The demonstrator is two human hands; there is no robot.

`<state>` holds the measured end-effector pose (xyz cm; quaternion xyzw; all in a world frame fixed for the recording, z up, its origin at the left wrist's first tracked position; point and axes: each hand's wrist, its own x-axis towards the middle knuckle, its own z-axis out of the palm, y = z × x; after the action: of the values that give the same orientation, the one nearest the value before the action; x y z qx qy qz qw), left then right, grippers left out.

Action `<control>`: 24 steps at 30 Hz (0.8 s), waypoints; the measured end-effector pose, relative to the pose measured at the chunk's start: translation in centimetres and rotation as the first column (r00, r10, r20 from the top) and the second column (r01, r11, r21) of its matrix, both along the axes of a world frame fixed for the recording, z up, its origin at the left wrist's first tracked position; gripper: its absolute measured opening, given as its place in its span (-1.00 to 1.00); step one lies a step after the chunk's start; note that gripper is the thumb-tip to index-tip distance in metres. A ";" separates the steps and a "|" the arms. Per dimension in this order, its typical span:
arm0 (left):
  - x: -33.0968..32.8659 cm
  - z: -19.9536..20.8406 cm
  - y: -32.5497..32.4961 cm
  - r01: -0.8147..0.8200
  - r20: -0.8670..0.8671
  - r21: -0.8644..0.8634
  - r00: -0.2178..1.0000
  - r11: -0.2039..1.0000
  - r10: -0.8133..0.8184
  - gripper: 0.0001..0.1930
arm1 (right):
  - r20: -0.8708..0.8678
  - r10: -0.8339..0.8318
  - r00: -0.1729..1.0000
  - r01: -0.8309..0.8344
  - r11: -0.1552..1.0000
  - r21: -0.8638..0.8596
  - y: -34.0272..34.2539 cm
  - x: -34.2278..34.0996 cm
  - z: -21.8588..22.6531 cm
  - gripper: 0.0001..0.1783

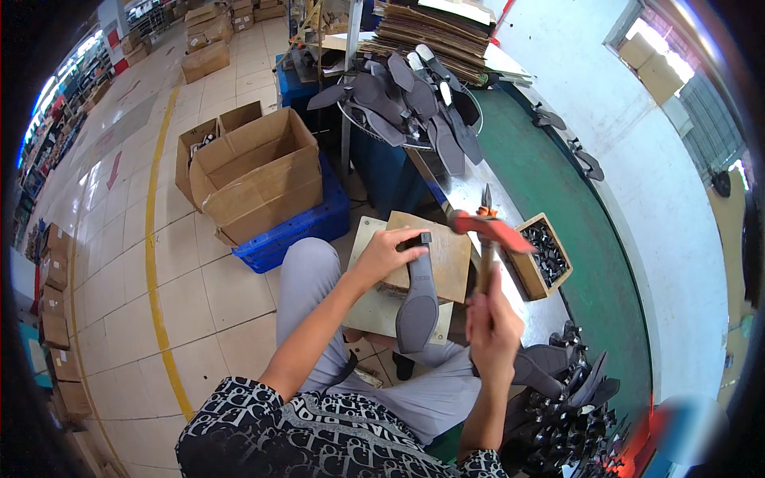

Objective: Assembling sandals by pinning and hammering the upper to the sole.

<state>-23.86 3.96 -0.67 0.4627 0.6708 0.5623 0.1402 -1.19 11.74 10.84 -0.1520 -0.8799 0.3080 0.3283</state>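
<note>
My left hand [389, 255] grips a dark grey shoe sole [418, 311] by its heel end, with thumb and fingers closed around the heel. A small black heel tip [425, 238] shows at the top of that heel. Beneath the sole is a square wooden block [448, 259] on a pale board. My right hand [494, 325] is wrapped round the wooden handle of a hammer [496, 231] with a red head. The hammer is raised to the right of the sole, apart from it.
Right of the block, a wooden box [564, 280] holds small black parts, with pliers [486, 197] nearby. A basket [480, 119] heaped with soles stands ahead, before stacked cardboard sheets [430, 36]. More heeled soles [558, 390] pile up near right. Left is a cardboard box [263, 191] in a blue crate [295, 237].
</note>
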 end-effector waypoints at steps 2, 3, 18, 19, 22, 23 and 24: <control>-0.1 -0.9 -0.6 -0.042 -0.114 -0.007 0.993 0.999 0.041 -0.25 | -0.153 -0.030 0.988 0.027 0.999 -0.023 -1.1 0.9 2.2 -0.42; -0.1 -1.4 -0.3 -0.054 -0.225 -0.006 0.973 0.999 0.051 -0.05 | -0.337 -0.005 0.941 0.011 1.000 0.017 -0.9 0.7 1.6 -0.43; -0.6 0.2 0.6 -0.087 -0.223 -0.219 0.974 0.972 0.037 -0.15 | 0.126 0.098 0.987 -0.103 0.994 0.034 0.5 -1.0 -3.6 -0.35; 0.0 -0.4 0.8 -0.139 -0.298 -0.208 0.952 0.968 0.073 -0.30 | 0.133 0.079 0.988 -0.089 0.993 0.072 0.7 -0.2 -2.8 -0.37; 0.9 -0.7 0.5 -0.227 -0.433 -0.121 0.888 0.966 0.155 -0.65 | -0.040 -0.008 0.999 0.015 0.987 0.160 2.0 1.0 -2.1 -0.44; 1.6 -0.9 0.2 -0.130 -0.378 -0.063 0.921 0.990 0.097 -0.67 | -0.077 -0.033 0.997 0.041 0.993 0.113 2.4 1.1 -2.6 -0.41; 2.5 -1.2 -0.2 -0.035 -0.325 0.002 0.945 0.999 0.033 -0.69 | -0.111 -0.059 0.992 0.066 0.996 0.063 2.9 1.0 -3.1 -0.38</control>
<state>-21.36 3.79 -1.88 0.5372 0.6938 0.4793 0.0190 -0.15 14.64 7.72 -0.1513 -0.8653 0.2758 0.3903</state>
